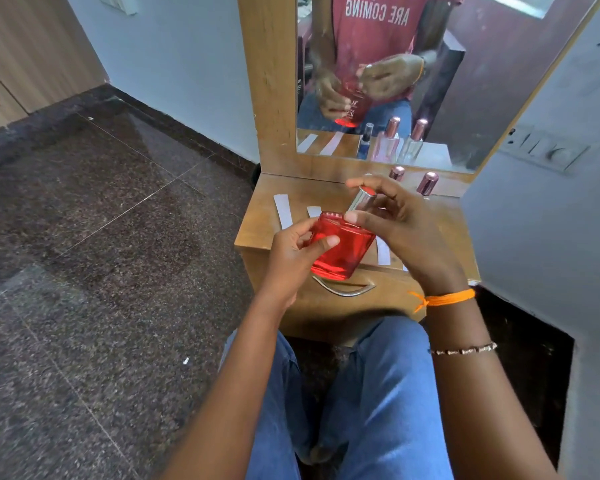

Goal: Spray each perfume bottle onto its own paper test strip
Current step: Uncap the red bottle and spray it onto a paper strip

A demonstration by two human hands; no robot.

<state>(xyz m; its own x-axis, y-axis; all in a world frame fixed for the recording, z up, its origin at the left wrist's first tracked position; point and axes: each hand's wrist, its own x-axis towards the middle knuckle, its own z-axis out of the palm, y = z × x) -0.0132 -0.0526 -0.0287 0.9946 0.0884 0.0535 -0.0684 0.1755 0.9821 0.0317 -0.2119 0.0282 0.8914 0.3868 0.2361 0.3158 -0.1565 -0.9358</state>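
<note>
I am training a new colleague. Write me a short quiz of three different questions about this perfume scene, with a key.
1. True or false: the left hand holds the red perfume bottle.
2. What does the right hand pinch? A) a paper test strip B) the silver cap C) the drawer handle
3. What colour are the caps of the two bottles standing by the mirror?

Key: 1 true; 2 B; 3 rose gold.
</note>
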